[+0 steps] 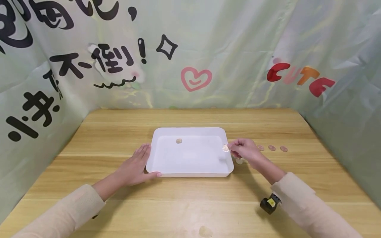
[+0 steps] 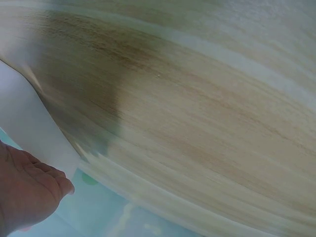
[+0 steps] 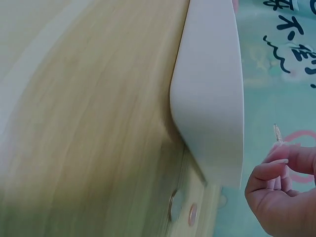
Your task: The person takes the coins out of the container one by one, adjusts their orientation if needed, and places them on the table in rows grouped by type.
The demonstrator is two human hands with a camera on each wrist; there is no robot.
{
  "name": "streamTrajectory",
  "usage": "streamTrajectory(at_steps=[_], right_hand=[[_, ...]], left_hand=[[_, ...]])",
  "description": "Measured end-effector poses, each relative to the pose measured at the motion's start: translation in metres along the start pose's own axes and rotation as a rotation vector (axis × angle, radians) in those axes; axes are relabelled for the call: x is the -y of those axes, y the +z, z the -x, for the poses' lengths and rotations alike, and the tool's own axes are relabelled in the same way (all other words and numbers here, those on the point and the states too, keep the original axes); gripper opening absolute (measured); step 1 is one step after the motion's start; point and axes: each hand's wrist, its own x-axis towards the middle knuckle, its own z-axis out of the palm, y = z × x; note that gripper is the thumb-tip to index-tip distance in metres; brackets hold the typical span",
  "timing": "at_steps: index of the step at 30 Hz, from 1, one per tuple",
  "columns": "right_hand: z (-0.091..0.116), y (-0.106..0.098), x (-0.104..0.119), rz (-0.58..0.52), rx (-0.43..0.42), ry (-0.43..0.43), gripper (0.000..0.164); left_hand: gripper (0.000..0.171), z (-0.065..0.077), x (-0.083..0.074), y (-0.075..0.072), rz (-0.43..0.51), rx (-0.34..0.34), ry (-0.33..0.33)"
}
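Note:
A white rectangular tray (image 1: 190, 174) lies on the wooden table. Inside it, toward the back left, is one coin (image 1: 178, 140). My left hand (image 1: 135, 168) rests against the tray's left side, fingers extended and thumb at the front rim. In the left wrist view, part of this hand (image 2: 32, 190) shows beside the tray wall (image 2: 37, 123). Above the tray's right edge, my right hand (image 1: 245, 151) pinches a shiny coin (image 1: 226, 148) between thumb and fingertips. The right wrist view shows that held coin (image 3: 277, 132) nearly edge-on, above the tray rim.
Right of the tray, a silvery coin (image 1: 239, 161) lies partly under my right hand. Farther right, copper-toned coins (image 1: 272, 147) form a row on the table (image 1: 184, 205). A printed cloth (image 1: 238, 66) hangs around the back and sides.

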Motion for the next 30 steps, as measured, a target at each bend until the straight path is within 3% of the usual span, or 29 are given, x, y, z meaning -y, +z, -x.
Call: streamTrajectory(at_steps=[9,30], right_hand=[[0.008,-0.022,-0.015,-0.004,-0.030,-0.023,0.015],[0.024,-0.080,-0.065,0.094,-0.109,0.066,0.025]], left_hand=[[0.104,0.000,0.001,0.001,0.010,0.001,0.001],[0.104,0.000,0.000,0.001,0.024,0.010,-0.003]])
